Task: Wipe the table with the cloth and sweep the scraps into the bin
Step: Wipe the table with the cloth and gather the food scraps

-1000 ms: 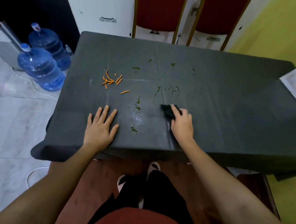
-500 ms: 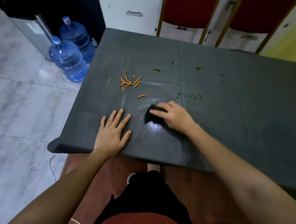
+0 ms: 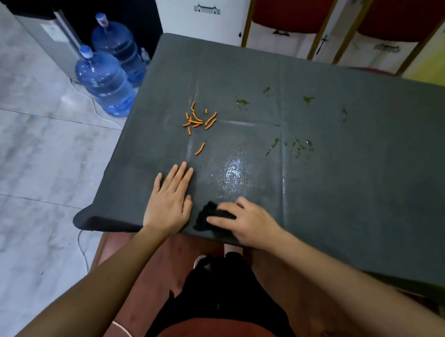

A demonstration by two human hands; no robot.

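Note:
A grey table [image 3: 345, 191] carries orange scraps [image 3: 198, 120] at its left middle and green smears [image 3: 295, 145] further right. A dark cloth [image 3: 209, 217] lies at the table's near edge. My right hand [image 3: 246, 223] presses on it with fingers spread over the cloth. My left hand [image 3: 171, 200] rests flat on the table just left of the cloth, fingers straight. A wet shiny streak [image 3: 233, 173] runs above the cloth. No bin is in view.
Two blue water bottles [image 3: 104, 83] stand on the floor left of the table, beside a grey appliance [image 3: 42, 27]. Two red chairs [image 3: 285, 10] stand behind the far edge. A white cable [image 3: 83, 251] trails on the floor.
My right hand has dragged the cloth from the table's middle toward the near edge, leaving a wet streak. My left hand has stayed flat in place. The camera turned left.

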